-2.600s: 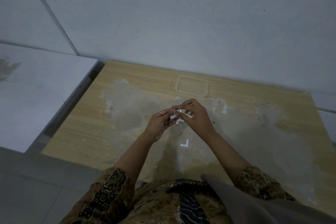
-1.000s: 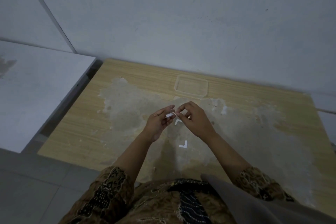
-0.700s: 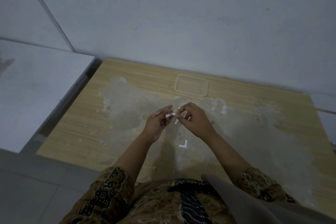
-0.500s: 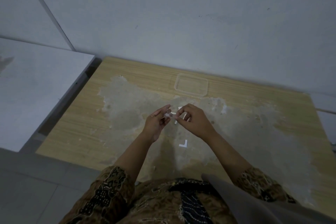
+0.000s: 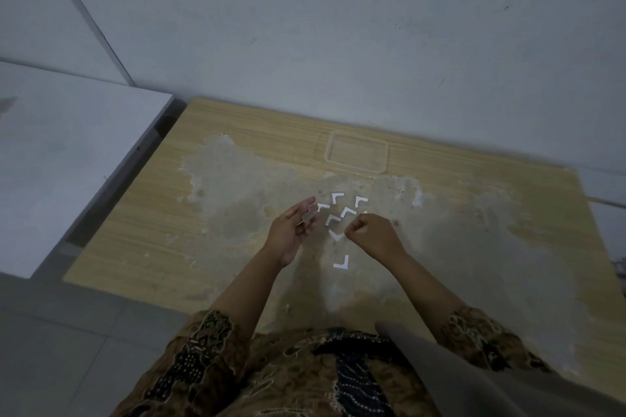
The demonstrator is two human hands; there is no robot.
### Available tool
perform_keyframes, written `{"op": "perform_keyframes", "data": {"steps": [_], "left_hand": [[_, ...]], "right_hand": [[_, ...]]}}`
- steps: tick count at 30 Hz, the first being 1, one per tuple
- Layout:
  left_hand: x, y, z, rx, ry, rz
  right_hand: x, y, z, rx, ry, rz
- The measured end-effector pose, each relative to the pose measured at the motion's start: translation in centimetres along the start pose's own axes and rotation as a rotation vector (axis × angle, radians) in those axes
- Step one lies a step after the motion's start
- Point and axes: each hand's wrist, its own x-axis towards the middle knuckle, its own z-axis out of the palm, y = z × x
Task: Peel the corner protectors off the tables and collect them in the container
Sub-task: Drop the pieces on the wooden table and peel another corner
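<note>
Several small white L-shaped pieces (image 5: 347,212) lie scattered on the worn middle of the wooden table (image 5: 237,247); one more (image 5: 342,263) lies nearer to me. My left hand (image 5: 293,232) holds a small translucent corner protector (image 5: 310,215) at its fingertips, just left of the cluster. My right hand (image 5: 369,234) is curled into a fist on the cluster's right, and its fingertips pinch one white piece (image 5: 337,236) low over the table. A clear rectangular container (image 5: 386,156) stands behind the pieces near the wall; I see nothing in it.
A white table (image 5: 67,162) stands to the left, with a narrow gap between it and the wooden table. A grey wall rises right behind the container. The wooden table's surface is scraped and patchy around the hands. Grey floor tiles lie at the lower left.
My hands, joined over one piece earlier, have drawn apart and dropped lower. The cluster of white L-shaped pieces that they covered is now in plain view.
</note>
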Motion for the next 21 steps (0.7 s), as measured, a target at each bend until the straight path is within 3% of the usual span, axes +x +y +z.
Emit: {"op": "perform_keyframes", "data": {"steps": [5, 11, 14, 21], "left_hand": [[-0.3, -0.1, -0.1, 0.006, -0.019, -0.022], [-0.4, 0.4, -0.1, -0.006, -0.031, -0.017], [-0.3, 0.7, -0.1, -0.008, -0.039, -0.014], [0.1, 1.7, 0.5, -0.008, -0.078, 0.027]], "right_hand": [[0.2, 2.4, 1.7, -0.077, -0.035, 0.141], [0.4, 4.2, 2.5, -0.172, -0.033, 0.142], [0.3, 4.1, 2.2, -0.098, -0.008, 0.135], [-0.7, -1.8, 0.5, 0.223, 0.159, -0.308]]}}
